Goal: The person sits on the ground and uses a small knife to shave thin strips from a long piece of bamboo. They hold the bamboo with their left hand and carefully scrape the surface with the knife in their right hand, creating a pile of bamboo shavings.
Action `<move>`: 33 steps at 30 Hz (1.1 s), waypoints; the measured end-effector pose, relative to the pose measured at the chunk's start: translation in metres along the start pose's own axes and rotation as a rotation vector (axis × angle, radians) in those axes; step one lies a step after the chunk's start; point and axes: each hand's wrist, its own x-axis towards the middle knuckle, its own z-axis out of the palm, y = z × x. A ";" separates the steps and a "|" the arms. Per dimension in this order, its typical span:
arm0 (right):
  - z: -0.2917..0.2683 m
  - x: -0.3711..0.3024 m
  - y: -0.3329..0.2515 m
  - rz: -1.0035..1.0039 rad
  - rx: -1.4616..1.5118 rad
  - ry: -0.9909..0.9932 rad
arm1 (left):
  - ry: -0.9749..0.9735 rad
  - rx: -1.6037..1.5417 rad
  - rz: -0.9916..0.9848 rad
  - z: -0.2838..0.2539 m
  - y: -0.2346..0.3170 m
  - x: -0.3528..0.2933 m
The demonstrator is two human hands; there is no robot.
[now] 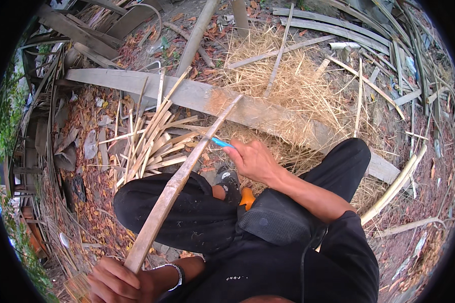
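My left hand [115,280] is closed round the near end of a long wooden strip [174,183] at the lower left. The strip slants up and to the right, narrowing toward its far end, which lies over a grey plank [187,91]. In my right hand [255,160] is a slim blue tool [221,143], its tip touching or very close to the strip's right edge. Its working end is too small to make out. The fingers of that hand are closed round it, between my bent knees.
Pale cut strips [154,144] lie heaped left of centre. Curly wood shavings [293,81] cover the ground behind the plank. Long slats [338,28] are stacked at the far right, and weathered boards [76,33] stand at the far left. Dry leaves litter the ground.
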 end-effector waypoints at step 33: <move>0.026 0.010 0.053 0.273 -0.109 0.038 | 0.782 0.435 0.182 0.005 0.001 -0.009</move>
